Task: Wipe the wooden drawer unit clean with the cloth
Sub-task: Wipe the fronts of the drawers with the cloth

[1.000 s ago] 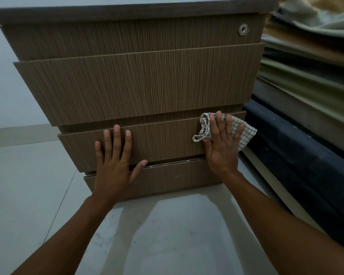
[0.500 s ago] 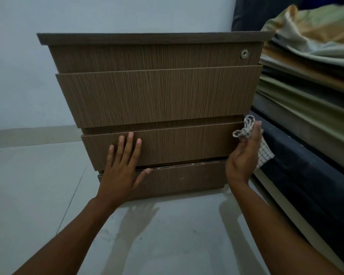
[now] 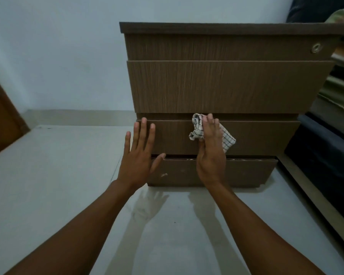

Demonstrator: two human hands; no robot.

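Note:
The brown wooden drawer unit (image 3: 226, 86) stands on the floor ahead, with several drawer fronts and a round lock at its top right. My right hand (image 3: 212, 151) presses a white checked cloth (image 3: 226, 139) flat against the third drawer front, left of its middle. My left hand (image 3: 138, 153) lies flat with fingers spread on the left end of the same drawer front, its thumb at the gap above the bottom drawer. The bottom drawer sits slightly ajar.
A pale tiled floor (image 3: 68, 195) stretches to the left and towards me. A dark mattress or sofa edge (image 3: 322, 151) with stacked folded fabrics (image 3: 342, 80) crowds the unit's right side. A brown door (image 3: 0, 120) shows at far left. A white wall stands behind.
My right hand has slid the cloth leftwards along the third drawer front, from its right end to near the middle. The view has shifted left; my left hand stays on the drawer.

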